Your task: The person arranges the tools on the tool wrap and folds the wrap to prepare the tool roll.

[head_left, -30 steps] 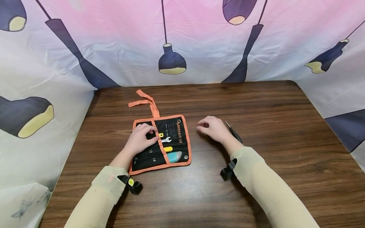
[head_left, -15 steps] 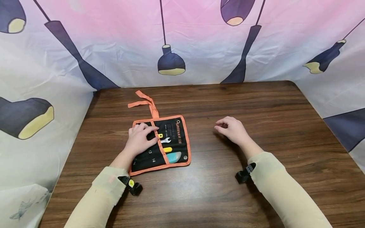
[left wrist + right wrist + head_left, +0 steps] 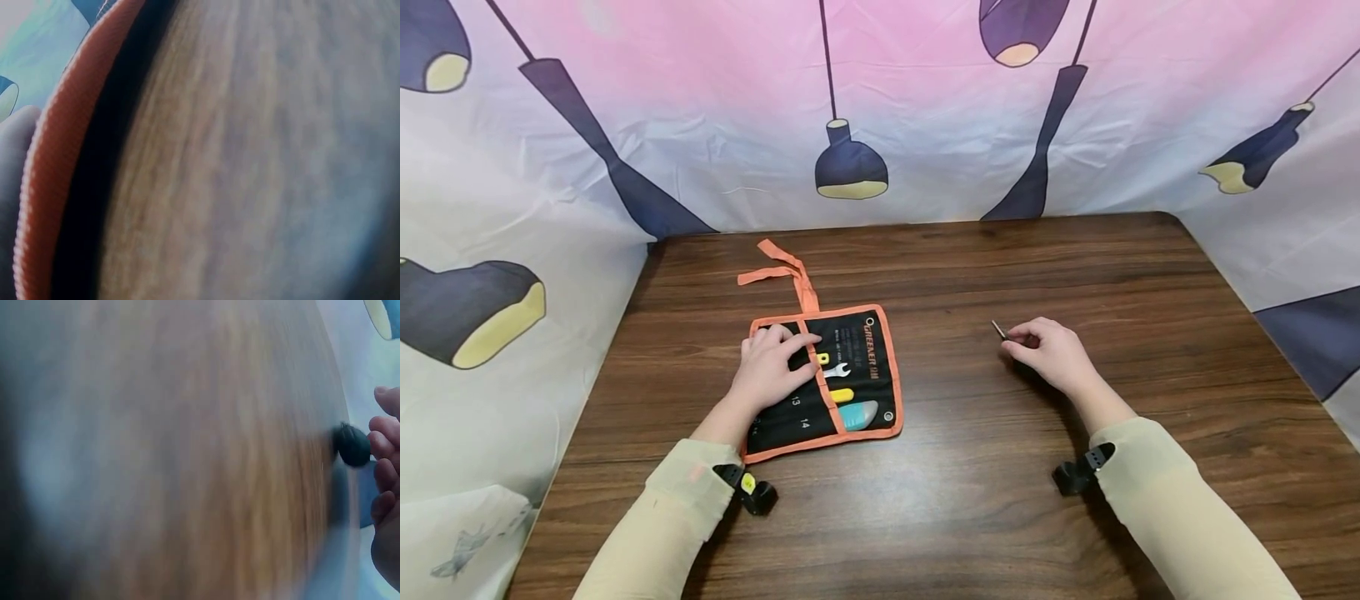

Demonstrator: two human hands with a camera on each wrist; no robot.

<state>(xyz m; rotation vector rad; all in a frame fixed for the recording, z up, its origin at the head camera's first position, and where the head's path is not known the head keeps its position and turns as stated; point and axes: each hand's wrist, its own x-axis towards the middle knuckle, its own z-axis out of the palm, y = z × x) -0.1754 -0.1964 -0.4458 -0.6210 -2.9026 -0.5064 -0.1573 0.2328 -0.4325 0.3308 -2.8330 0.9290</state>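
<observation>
Tool roll (image 3: 816, 417), black fabric bound in orange, is spread out on the left part of the table. Behind its orange pocket band (image 3: 831, 400), a row of tools is held: a small yellow handle (image 3: 823, 358), a steel wrench (image 3: 838, 370) with its jaw end exposed, a second yellow handle (image 3: 842, 395), and a teal and grey tool (image 3: 859, 414) nearest the person. Pockets are marked "13" and "14"; "GREENER" lettering (image 3: 870, 350) is printed along the right side, where a metal eyelet is set in each corner. Orange tie straps (image 3: 805, 296) are trailed beyond the far edge, their ends parted.

Left hand (image 3: 767, 367) is rested on the pocket side, fingers relaxed, with forefinger and thumb laid by the band. Right hand (image 3: 1052, 354), well apart from the roll, is placed over a screwdriver (image 3: 998, 330), of which the metal shaft is shown past the fingertips; fingers are bent, but whether the handle is gripped cannot be told.

Pale sleeves (image 3: 647, 525) are worn on both arms, a black camera (image 3: 760, 497) at each wrist. Dark wood-grain table (image 3: 925, 500) is backed by a pink-to-white cloth (image 3: 700, 108) printed with hanging lamps
</observation>
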